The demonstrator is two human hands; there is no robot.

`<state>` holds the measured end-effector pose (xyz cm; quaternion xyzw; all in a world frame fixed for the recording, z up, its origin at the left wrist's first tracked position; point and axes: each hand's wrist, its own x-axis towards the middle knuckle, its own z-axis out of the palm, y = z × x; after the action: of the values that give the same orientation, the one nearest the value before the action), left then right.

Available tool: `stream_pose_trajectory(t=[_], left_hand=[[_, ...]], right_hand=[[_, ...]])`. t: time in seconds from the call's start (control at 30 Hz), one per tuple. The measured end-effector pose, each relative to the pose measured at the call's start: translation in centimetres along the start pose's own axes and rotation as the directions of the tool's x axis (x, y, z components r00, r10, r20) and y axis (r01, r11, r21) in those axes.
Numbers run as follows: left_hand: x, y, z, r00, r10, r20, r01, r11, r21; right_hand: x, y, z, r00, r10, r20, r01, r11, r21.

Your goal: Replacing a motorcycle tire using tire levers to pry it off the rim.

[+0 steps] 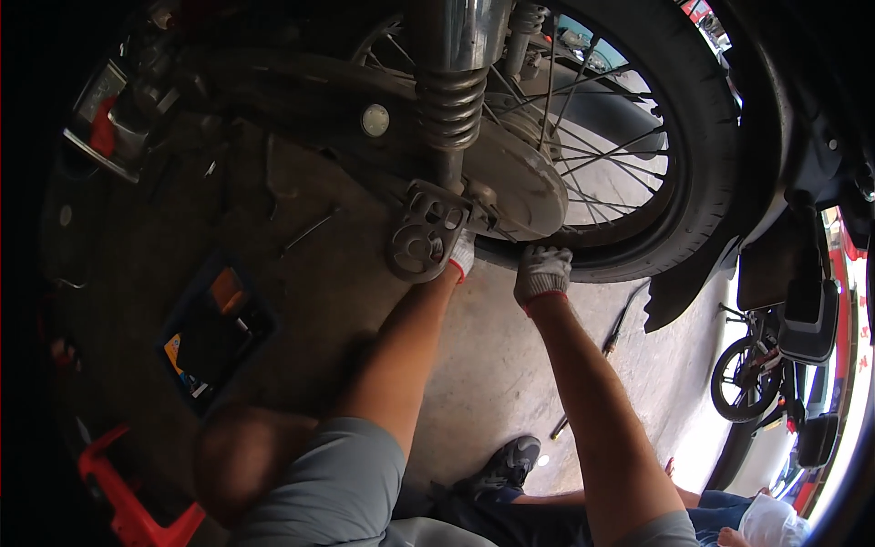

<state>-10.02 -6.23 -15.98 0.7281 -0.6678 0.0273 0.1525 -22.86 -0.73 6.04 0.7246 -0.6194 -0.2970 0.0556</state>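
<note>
"Across the upper right of the frame, big and black, curves the tyre (pixel 702 137) of a spoked wheel, and that's where all the action is!"

"Look at the right hand (pixel 544 271), just right of centre: pale knitted glove, red cuff, knuckles up, fingers curled and clamped on the tyre at its lower edge."

"And its partner?"

"The left hand (pixel 463 257) sits at the centre, tucked behind a metal plate (pixel 427 239) with round holes. Only a patch of glove and a red cuff show, so, in fairness, I can't tell whether those fingers are apart or together."

"Just above the pair, a dull grey hub cover (pixel 538 191) beside the spokes!"

"And up at top centre, a coil spring (pixel 448 105) under a shiny metal sleeve (pixel 460 36)."

"Down to the floor (pixel 483 365) now: a spanner (pixel 312 231) lies left of centre, and below it on the left a dark tray (pixel 232 351) carries an orange-brown piece (pixel 228 290)."

"Over on the other side, a thin dark rod (pixel 624 319) lies close by the right forearm (pixel 592 401)."

"Bright red part (pixel 137 506) in the lower left corner, dark shoe (pixel 515 460) at bottom centre!"

"And far right, another motorcycle (pixel 752 374), well apart from both hands."
</note>
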Motion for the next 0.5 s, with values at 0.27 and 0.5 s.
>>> stream_pose_trajectory(t=[0.27, 0.5], left_hand=[[-3.3, 0.4, -3.4, 0.989, 0.125, -0.076, -0.14, 0.958, -0.25], [-4.8, 3.2, -6.6, 0.963, 0.166, 0.211, -0.096, 0.946, -0.31]], right_hand=[[-1.3, 3.9, 2.5, 0.92, -0.158, -0.36, 0.249, 0.943, 0.221], [-1.7, 4.7, 3.8, 0.768, -0.148, -0.624, 0.35, 0.912, 0.214]])
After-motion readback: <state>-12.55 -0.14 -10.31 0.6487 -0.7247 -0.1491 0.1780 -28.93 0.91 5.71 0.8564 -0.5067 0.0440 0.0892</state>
